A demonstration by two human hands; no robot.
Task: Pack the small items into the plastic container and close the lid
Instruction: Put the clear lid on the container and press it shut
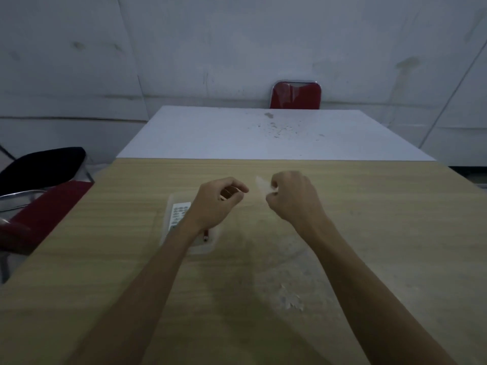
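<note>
Two bare forearms over wood-grain counter [369, 219]. Clear container [203, 247] rests on counter under left wrist, remote [179, 214] and red pencil [205, 235] inside. Left hand [218, 198] hovers above it, fingers loosely curled, grasp unclear. Right hand [292, 196], just beside, fingers pinched on translucent lid [261, 186], raised off counter. Red chair [296, 95] beyond white table [263, 133].

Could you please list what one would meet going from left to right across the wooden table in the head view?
Plastic container with the remote inside, left hand, clear lid, right hand.
</note>
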